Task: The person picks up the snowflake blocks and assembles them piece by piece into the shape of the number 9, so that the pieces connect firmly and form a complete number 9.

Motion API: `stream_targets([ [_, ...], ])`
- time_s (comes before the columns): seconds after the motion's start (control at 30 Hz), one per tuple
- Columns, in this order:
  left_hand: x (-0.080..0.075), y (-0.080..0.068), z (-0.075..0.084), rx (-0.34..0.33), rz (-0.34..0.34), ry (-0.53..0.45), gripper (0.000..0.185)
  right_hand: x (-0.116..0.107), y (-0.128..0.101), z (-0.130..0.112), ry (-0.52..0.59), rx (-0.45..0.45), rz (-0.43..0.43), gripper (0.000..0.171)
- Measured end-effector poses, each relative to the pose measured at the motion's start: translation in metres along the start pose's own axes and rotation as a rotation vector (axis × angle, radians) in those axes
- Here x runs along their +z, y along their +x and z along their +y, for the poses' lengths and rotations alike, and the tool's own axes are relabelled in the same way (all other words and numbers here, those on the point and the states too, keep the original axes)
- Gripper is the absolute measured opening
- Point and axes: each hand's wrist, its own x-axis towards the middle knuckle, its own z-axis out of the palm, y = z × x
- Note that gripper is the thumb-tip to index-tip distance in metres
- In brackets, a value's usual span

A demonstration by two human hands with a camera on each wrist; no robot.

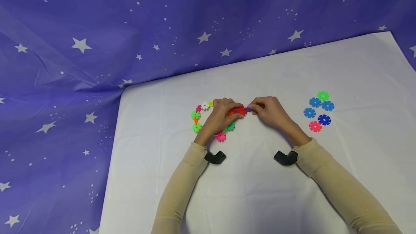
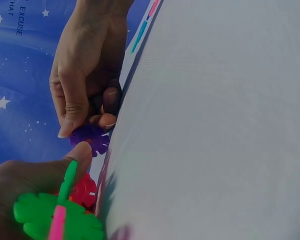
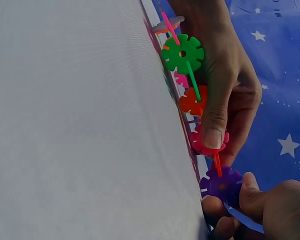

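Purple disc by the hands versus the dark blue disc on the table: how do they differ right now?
Colour: the purple disc is violet; the dark blue disc is deep blue.
Support: the right hand pinches the purple disc; the dark blue disc lies flat on the white table.
Neighbours: the purple disc meets the end of the disc chain; the dark blue disc lies away from it.
Shared: round, notched rims.
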Motion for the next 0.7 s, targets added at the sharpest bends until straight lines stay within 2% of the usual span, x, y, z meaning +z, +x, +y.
stream_targets([
  [0.13, -0.001, 0.002, 0.003, -0.021, -0.022, 0.018, 0.037, -0.01, -0.001, 0.003, -0.004, -0.011, -0.073, 0.014],
  [0.23, -0.003, 0.002, 0.004, -0.049, -0.04, 0.028, 0.038, -0.029, -0.003, 0.013, -0.024, -0.053, -0.132, 0.019],
  [0.37, -0.006, -0.001, 0.003, -0.07, -0.04, 0.022, 0.039, -0.068, -0.013, 0.035, -0.067, -0.106, -0.091, 0.035],
  [0.43, -0.006, -0.001, 0.002, -0.075, -0.038, 0.017, 0.039, -0.088, -0.023, 0.045, -0.086, -0.085, -0.064, 0.041],
  [0.53, -0.006, -0.001, 0.001, -0.072, -0.045, 0.015, 0.039, -0.113, -0.04, 0.058, -0.131, -0.014, -0.081, 0.046],
  [0.63, -0.006, 0.0, 0.001, -0.06, -0.049, 0.017, 0.039, -0.129, -0.057, 0.068, -0.204, 0.056, -0.119, 0.046],
  [0.7, -0.007, 0.0, 0.002, -0.056, -0.05, 0.022, 0.04, -0.135, -0.064, 0.074, -0.246, 0.068, -0.136, 0.045],
])
